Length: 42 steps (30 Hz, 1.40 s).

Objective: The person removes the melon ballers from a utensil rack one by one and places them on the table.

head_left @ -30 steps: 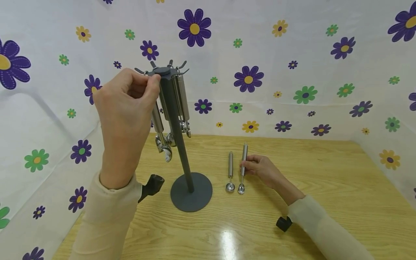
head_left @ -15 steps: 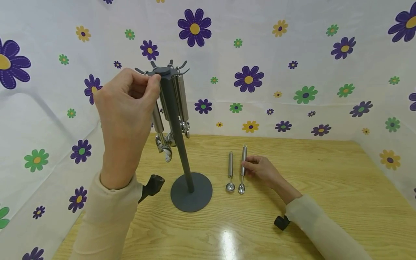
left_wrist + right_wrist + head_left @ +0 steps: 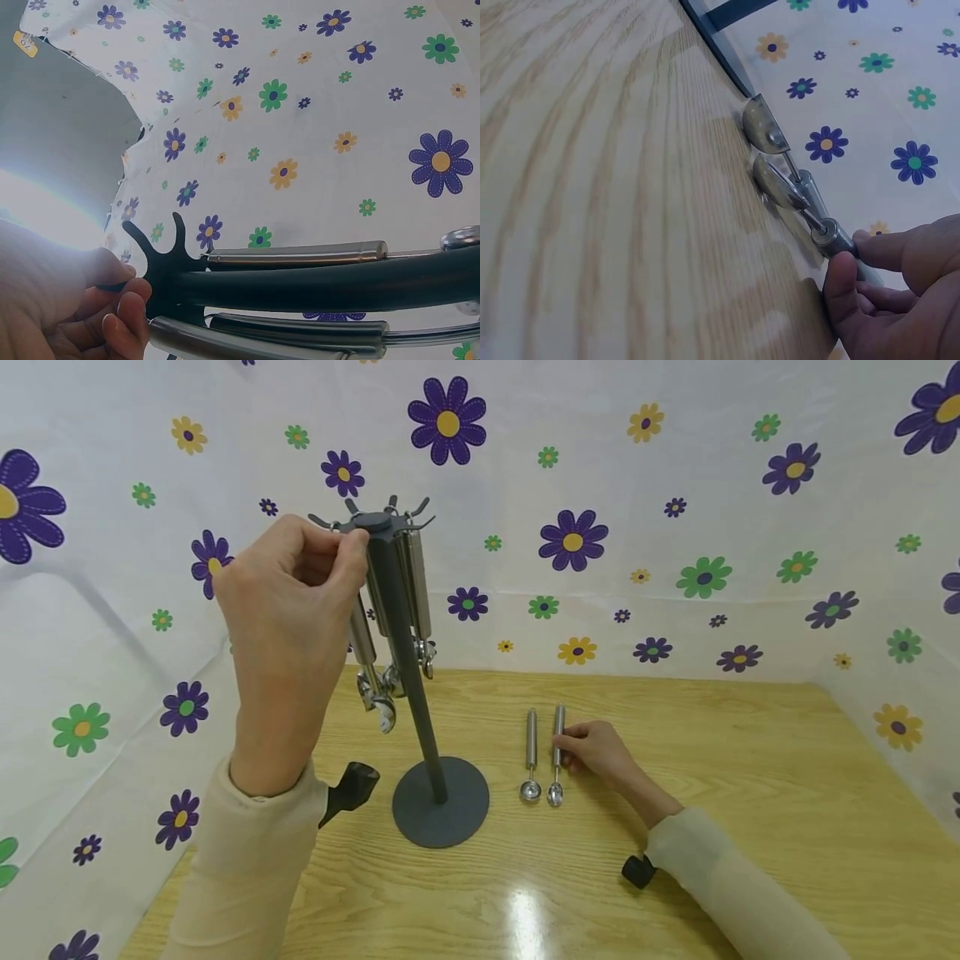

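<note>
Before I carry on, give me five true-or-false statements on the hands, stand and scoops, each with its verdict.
1. The right hand holds the oval scoop by its handle. True.
2. The left hand lies flat on the table. False: it pinches the top of the stand.
3. The round scoop lies on the table, touched by neither hand. True.
4. The base of the stand is square. False: it is round.
5. Several metal utensils hang from the stand. True.

Stand top (image 3: 375,522) partly hidden behind left grip (image 3: 288,585).
</note>
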### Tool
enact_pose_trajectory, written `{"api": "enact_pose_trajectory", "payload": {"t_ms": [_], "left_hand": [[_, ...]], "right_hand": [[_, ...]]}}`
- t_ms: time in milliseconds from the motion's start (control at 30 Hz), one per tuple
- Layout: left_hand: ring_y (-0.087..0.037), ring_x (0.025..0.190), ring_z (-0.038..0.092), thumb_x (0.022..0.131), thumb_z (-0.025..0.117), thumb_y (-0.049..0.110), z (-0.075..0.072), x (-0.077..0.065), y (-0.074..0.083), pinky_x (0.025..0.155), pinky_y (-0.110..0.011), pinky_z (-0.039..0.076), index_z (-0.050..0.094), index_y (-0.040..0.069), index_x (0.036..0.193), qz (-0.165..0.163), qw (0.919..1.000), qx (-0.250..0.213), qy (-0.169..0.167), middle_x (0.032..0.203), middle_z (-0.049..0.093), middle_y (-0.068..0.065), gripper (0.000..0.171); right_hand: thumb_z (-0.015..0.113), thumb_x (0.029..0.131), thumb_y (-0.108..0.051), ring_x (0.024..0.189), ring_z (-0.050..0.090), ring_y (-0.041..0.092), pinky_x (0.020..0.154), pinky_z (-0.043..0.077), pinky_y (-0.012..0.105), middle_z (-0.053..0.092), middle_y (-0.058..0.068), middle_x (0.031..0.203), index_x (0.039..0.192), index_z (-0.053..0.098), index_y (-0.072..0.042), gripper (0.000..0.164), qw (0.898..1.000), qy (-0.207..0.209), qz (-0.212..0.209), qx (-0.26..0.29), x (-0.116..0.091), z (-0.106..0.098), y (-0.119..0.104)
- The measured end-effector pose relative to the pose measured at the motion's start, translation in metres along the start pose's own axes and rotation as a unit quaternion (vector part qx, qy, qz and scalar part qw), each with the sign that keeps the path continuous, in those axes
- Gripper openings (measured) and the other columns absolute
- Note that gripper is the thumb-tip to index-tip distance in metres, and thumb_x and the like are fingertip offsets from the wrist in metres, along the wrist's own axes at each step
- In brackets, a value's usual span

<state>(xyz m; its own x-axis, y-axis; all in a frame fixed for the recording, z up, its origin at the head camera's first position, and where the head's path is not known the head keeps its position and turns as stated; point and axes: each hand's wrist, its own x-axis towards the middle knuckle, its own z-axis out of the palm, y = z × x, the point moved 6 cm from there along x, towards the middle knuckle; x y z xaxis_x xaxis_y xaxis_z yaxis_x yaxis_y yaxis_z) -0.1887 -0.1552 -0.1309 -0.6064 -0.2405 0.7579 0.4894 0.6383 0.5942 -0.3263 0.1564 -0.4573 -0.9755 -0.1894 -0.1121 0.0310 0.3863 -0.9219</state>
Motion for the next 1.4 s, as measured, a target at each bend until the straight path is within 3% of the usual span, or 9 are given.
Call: {"api": "enact_pose_trajectory", "payload": {"t_ms": [867,1233,1400], "left_hand": [[-0.010,0.072,0.062,0.102,0.066,0.022,0.0006,0.0009,0.0003,0.067,-0.019,0.048,0.074,-0.003,0.102,0.002,1.0000,-0.002,0.002,0.089,0.073,-0.009,0.026],[-0.011,0.072,0.061,0.102,0.066,0.022,-0.0005,-0.0007,0.0000,0.067,-0.019,0.048,0.074,-0.003,0.101,0.004,1.0000,-0.007,0.005,0.088,0.072,-0.009,0.026],[-0.011,0.072,0.062,0.102,0.066,0.022,-0.0003,-0.0003,0.0009,0.067,-0.019,0.048,0.074,-0.002,0.101,0.007,0.9999,-0.009,0.007,0.088,0.072,-0.009,0.025]], "right_hand": [[0.070,0.100,-0.012,0.050,0.057,0.011,0.048,0.050,0.021,0.065,0.008,0.066,0.094,0.074,0.008,0.021,0.997,0.056,0.013,-0.051,-0.0003,0.0052,-0.0028],[0.071,0.097,-0.008,0.054,0.060,0.010,0.050,0.054,0.022,0.069,0.011,0.072,0.108,0.071,0.013,0.023,0.995,0.079,0.007,-0.056,-0.0001,0.0084,-0.0016],[0.069,0.099,-0.008,0.058,0.061,0.011,0.051,0.054,0.022,0.068,0.010,0.074,0.111,0.070,0.013,0.025,0.996,0.080,0.015,-0.024,-0.0015,0.0061,-0.0002]]}}
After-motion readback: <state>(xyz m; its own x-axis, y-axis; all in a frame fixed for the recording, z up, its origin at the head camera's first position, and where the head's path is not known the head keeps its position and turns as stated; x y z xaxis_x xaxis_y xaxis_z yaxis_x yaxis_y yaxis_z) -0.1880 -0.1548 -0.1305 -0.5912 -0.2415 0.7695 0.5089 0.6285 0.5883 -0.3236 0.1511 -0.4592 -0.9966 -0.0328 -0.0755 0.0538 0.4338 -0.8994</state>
